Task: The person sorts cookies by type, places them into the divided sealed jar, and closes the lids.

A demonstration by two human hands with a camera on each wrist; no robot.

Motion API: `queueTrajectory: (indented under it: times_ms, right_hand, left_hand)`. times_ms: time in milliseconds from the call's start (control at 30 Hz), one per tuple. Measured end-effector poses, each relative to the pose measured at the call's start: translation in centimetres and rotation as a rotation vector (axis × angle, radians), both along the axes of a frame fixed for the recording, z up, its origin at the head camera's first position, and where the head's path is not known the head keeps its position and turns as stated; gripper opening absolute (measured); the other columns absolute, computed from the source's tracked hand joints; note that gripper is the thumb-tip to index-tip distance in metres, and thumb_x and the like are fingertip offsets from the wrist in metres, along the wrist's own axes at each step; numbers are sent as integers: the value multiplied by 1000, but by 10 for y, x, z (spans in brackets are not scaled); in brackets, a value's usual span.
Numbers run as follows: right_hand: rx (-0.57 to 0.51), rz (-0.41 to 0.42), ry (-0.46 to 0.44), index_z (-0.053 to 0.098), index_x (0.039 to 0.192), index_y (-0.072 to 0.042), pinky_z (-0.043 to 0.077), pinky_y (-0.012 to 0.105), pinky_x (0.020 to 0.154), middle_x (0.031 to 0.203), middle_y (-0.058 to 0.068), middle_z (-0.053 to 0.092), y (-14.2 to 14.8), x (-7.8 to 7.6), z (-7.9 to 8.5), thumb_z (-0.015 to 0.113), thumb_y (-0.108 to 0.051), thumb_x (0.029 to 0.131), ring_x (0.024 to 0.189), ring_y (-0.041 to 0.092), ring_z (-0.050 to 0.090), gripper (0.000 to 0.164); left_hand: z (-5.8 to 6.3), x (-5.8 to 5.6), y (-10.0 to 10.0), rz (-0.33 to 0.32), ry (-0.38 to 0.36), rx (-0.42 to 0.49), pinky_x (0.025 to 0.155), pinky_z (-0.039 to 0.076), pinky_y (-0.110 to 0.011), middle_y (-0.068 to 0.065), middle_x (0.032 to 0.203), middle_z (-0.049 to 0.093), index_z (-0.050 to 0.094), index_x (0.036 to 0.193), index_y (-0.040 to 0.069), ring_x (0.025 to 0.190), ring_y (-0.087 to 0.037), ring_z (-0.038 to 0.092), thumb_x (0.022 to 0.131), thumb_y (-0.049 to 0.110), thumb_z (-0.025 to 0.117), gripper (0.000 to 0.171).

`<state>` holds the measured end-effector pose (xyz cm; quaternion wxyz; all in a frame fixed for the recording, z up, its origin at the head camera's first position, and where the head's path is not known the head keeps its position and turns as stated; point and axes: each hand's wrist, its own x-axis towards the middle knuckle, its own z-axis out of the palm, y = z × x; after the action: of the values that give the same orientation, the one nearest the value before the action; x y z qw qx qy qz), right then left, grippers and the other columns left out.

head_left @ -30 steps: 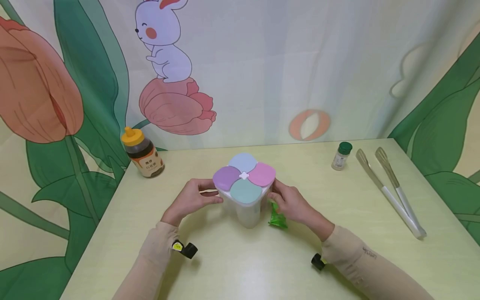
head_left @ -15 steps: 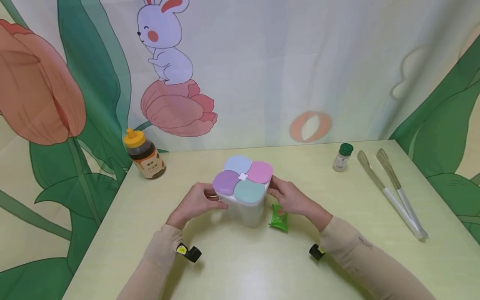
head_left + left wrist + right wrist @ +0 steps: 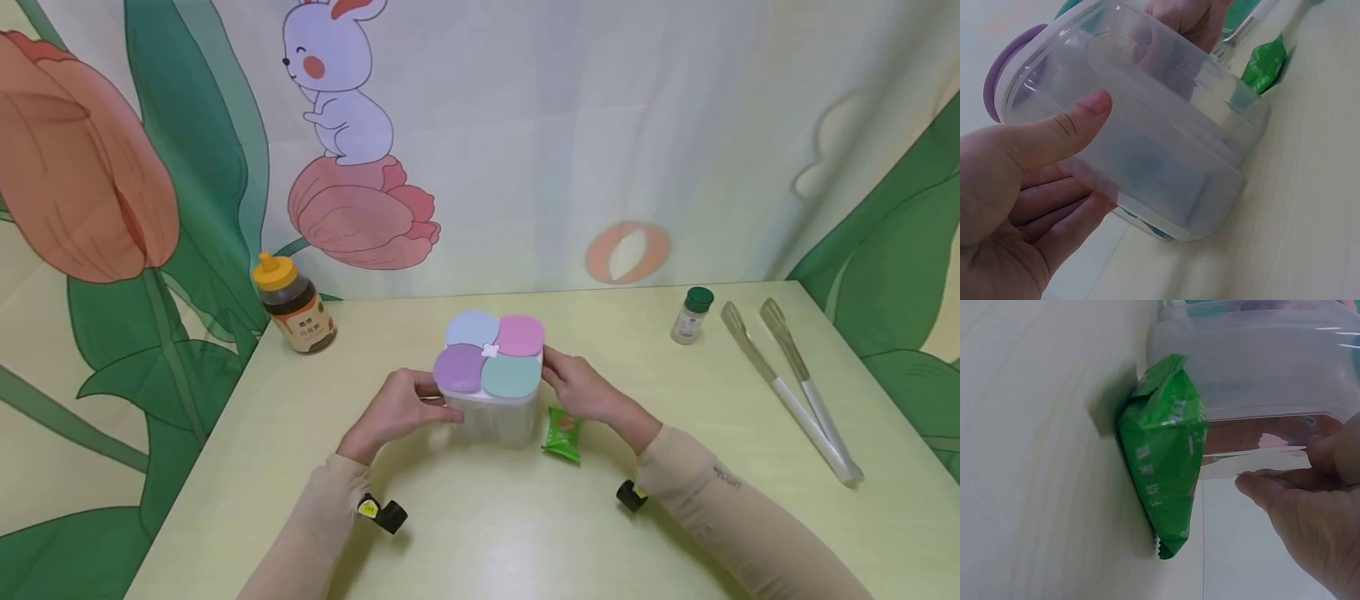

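Note:
A translucent plastic storage box (image 3: 495, 422) stands on the table between both hands. On its lid are four petal-shaped flaps: light blue, pink (image 3: 521, 334), purple (image 3: 459, 368) and teal. My left hand (image 3: 401, 412) holds the box's left side, the thumb along the near wall and the other fingers behind. In the left wrist view that thumb (image 3: 1063, 131) lies flat against the clear wall. From the right, my right hand (image 3: 581, 388) grips the box with thumb and fingers at its side, just below the lid. A green snack packet (image 3: 562, 434) lies beside the box, under the right hand.
A honey bottle (image 3: 300, 308) with a yellow cap stands at the back left. A green-capped shaker (image 3: 690, 317) is at the back right, left of metal tongs (image 3: 795, 392) that lie spread. A printed curtain (image 3: 510, 150) hangs behind the table.
The box has turned counterclockwise as seen from above, so a flat side now faces me instead of a corner. Both hands have stayed on it, and more of the green packet shows.

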<state>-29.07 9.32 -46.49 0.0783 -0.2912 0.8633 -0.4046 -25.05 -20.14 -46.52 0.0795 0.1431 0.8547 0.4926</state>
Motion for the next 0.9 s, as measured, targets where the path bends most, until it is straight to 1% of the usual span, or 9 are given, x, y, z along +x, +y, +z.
queueTrajectory:
  times_ms: [133,300,433,500,633,733,900]
  right_hand:
    - [7,-1,5,35,147,4,44,47,107,143,24,47,-2,-5,-3,36,-11,106,132,38,47,44]
    - [7,-2,20,37,146,3,45,48,106,142,24,49,-4,-7,-3,37,-10,106,131,39,48,43]
    - [7,-13,-1,40,145,4,46,48,106,140,24,51,-3,-6,-1,38,-10,105,130,39,49,42]
    - [16,-19,-20,39,145,3,45,48,106,141,23,51,-1,-6,0,38,-11,106,130,38,49,42]
    - [44,-24,-25,39,146,2,44,49,107,142,21,50,1,-6,2,39,-14,106,132,37,48,43]
    - [55,-25,-9,42,145,1,46,48,105,141,20,52,2,-5,2,44,-16,105,129,36,51,43]
    - [52,-45,9,51,139,-2,54,45,97,133,16,60,4,-4,-1,54,-17,100,117,33,61,41]
  left_hand:
    - [1,3,1,6,27,-8,80,60,-30,-6,99,75,75,104,8,90,-17,72,68,28,89,44]
    - [-1,5,2,20,22,0,80,60,-27,-5,100,75,75,105,11,90,-15,72,66,29,90,46]
    - [-4,8,4,39,10,24,82,59,-27,-4,103,75,74,107,11,93,-16,72,66,28,91,48]
    - [-4,10,6,50,14,33,83,59,-28,-5,104,75,74,108,12,95,-17,72,66,27,91,48]
    - [-5,14,8,69,26,42,83,59,-28,-4,104,74,74,109,12,96,-20,72,67,26,90,47]
    - [-9,16,7,72,28,62,84,59,-27,-5,105,74,72,111,12,99,-21,71,68,25,89,48]
    - [-11,21,6,56,43,90,87,58,-28,-7,110,72,70,118,11,106,-25,69,72,24,87,51]
